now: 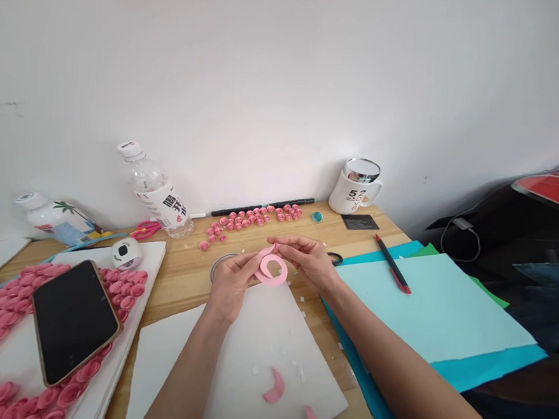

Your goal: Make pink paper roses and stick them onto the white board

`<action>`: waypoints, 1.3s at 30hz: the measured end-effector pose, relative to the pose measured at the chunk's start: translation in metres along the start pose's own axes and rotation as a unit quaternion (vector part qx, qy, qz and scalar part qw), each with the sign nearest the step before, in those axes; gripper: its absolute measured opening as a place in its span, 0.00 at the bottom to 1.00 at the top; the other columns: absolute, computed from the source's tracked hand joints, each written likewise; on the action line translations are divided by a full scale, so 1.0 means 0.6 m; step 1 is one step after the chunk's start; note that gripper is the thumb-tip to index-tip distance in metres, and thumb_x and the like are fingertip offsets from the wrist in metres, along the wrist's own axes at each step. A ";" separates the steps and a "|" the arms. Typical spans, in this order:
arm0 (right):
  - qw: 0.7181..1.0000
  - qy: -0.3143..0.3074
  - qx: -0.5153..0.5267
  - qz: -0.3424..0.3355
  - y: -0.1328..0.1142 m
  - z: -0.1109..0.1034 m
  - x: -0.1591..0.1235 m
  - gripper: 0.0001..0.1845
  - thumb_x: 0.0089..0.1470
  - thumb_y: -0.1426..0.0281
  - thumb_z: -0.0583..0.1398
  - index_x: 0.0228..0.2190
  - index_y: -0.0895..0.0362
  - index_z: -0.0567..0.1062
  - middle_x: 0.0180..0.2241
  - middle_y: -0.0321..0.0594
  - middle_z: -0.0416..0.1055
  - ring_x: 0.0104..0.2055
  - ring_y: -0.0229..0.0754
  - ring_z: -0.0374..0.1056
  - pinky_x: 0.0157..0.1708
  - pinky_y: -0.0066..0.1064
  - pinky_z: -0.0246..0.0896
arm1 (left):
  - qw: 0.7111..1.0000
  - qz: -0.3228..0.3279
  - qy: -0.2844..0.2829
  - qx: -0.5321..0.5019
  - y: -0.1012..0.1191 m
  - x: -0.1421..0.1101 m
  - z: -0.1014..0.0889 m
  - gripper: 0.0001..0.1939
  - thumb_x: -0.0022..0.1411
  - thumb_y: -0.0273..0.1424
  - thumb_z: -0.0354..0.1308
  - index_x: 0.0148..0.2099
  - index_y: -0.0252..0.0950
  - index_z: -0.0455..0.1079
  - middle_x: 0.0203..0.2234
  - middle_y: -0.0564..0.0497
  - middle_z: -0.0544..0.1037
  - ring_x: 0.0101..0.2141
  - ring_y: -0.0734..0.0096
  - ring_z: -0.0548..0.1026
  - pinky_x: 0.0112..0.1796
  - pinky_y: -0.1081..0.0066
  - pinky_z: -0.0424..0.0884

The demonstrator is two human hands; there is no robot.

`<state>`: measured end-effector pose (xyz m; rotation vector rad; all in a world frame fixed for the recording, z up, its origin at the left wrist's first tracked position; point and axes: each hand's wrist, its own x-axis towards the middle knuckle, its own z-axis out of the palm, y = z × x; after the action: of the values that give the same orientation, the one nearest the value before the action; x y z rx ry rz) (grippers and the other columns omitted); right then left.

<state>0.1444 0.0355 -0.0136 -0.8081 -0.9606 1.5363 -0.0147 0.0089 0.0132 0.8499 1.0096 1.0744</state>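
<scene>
Wooden tabletop (173,291), white wall (289,76) behind. Pink spiral (274,280) held above paper (251,341): my left hand (231,281) pinches its side, right hand (313,261) its upper tip. I'd judge snug right pinch, light left support best, avoiding creases or tears.

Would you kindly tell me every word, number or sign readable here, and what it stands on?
"5" and "2", on the white mug; smaller letters beneath seem to read "LOVE".
"喝开", on the clear bottle; the next character is partly turned away.
Too small or blurred: print on the black card, white round gadget and palm-tree bottle.
</scene>
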 end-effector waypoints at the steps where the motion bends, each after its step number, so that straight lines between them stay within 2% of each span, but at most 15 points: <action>1: 1.000 -0.003 -0.002 0.001 -0.001 0.001 -0.001 0.10 0.41 0.67 0.67 0.30 0.56 0.79 0.35 0.39 0.77 0.35 0.38 0.71 0.40 0.32 0.65 | 1.000 -0.002 0.003 0.000 0.001 0.000 0.000 0.16 0.47 0.35 0.64 0.40 0.33 0.77 0.33 0.45 0.79 0.33 0.69 0.72 0.36 0.70 0.69; 4: 1.000 0.007 -0.010 0.000 -0.001 0.001 -0.002 0.09 0.39 0.68 0.68 0.28 0.56 0.79 0.31 0.38 0.77 0.34 0.39 0.72 0.39 0.32 0.65 | 1.000 -0.001 0.004 0.003 0.002 0.000 0.001 0.16 0.47 0.35 0.65 0.38 0.33 0.78 0.32 0.45 0.79 0.32 0.70 0.72 0.35 0.70 0.69; 10: 0.999 0.008 -0.028 -0.018 0.004 -0.001 -0.001 0.09 0.37 0.69 0.69 0.23 0.56 0.76 0.25 0.33 0.74 0.27 0.34 0.68 0.30 0.27 0.63 | 1.000 0.006 -0.022 0.009 -0.005 0.001 0.003 0.14 0.47 0.34 0.65 0.37 0.34 0.78 0.31 0.46 0.79 0.32 0.71 0.72 0.36 0.71 0.69; 14: 0.999 0.015 -0.030 -0.029 0.004 -0.002 -0.001 0.09 0.36 0.69 0.70 0.22 0.57 0.75 0.26 0.34 0.73 0.27 0.34 0.68 0.29 0.27 0.62 | 1.000 0.005 -0.025 0.016 -0.004 0.000 0.005 0.13 0.47 0.34 0.65 0.36 0.34 0.78 0.31 0.45 0.79 0.33 0.70 0.72 0.37 0.70 0.68; 17: 0.999 0.024 -0.038 -0.024 0.004 -0.003 -0.001 0.09 0.36 0.68 0.69 0.22 0.57 0.76 0.31 0.37 0.75 0.29 0.35 0.69 0.31 0.29 0.63 | 1.000 0.008 -0.023 0.014 0.000 -0.001 0.006 0.10 0.47 0.34 0.65 0.31 0.33 0.78 0.29 0.46 0.78 0.31 0.71 0.71 0.36 0.70 0.68; 21: 0.999 0.022 -0.032 -0.027 0.006 -0.005 0.001 0.09 0.35 0.68 0.70 0.22 0.57 0.76 0.25 0.36 0.75 0.27 0.35 0.68 0.29 0.28 0.63 | 1.000 0.010 -0.021 0.007 0.001 -0.001 0.003 0.09 0.46 0.34 0.65 0.23 0.32 0.74 0.21 0.50 0.73 0.26 0.75 0.67 0.31 0.73 0.66; 25: 0.999 0.031 -0.018 -0.037 0.007 -0.006 0.003 0.10 0.35 0.69 0.70 0.21 0.56 0.75 0.22 0.33 0.74 0.23 0.32 0.66 0.27 0.26 0.61 | 1.000 0.010 -0.019 -0.008 -0.003 0.002 -0.002 0.09 0.46 0.33 0.66 0.28 0.32 0.76 0.19 0.52 0.70 0.26 0.76 0.66 0.32 0.72 0.66; 28: 0.999 0.034 -0.009 -0.035 0.006 -0.003 0.004 0.08 0.38 0.67 0.69 0.22 0.56 0.76 0.23 0.34 0.74 0.26 0.33 0.68 0.31 0.28 0.64 | 1.000 -0.001 -0.008 -0.028 -0.004 0.003 -0.003 0.11 0.45 0.32 0.66 0.33 0.32 0.77 0.19 0.53 0.71 0.25 0.76 0.67 0.33 0.71 0.66; 33: 0.999 0.014 -0.002 -0.032 0.001 0.001 0.002 0.10 0.40 0.65 0.68 0.28 0.56 0.79 0.30 0.38 0.77 0.34 0.39 0.71 0.42 0.35 0.66 | 0.999 -0.005 -0.013 -0.051 0.002 0.001 -0.002 0.11 0.46 0.31 0.66 0.34 0.32 0.77 0.31 0.46 0.78 0.32 0.72 0.71 0.35 0.70 0.68; 39: 0.999 0.028 -0.022 -0.015 0.002 -0.002 0.001 0.12 0.36 0.66 0.70 0.25 0.56 0.76 0.27 0.36 0.76 0.29 0.37 0.70 0.34 0.32 0.68 | 0.998 -0.009 -0.016 -0.055 0.000 0.001 -0.001 0.12 0.46 0.31 0.66 0.34 0.32 0.77 0.30 0.46 0.78 0.30 0.72 0.71 0.33 0.71 0.68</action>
<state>0.1445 0.0362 -0.0151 -0.8598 -0.9636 1.4639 -0.0150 0.0095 0.0132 0.7657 0.9211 1.0886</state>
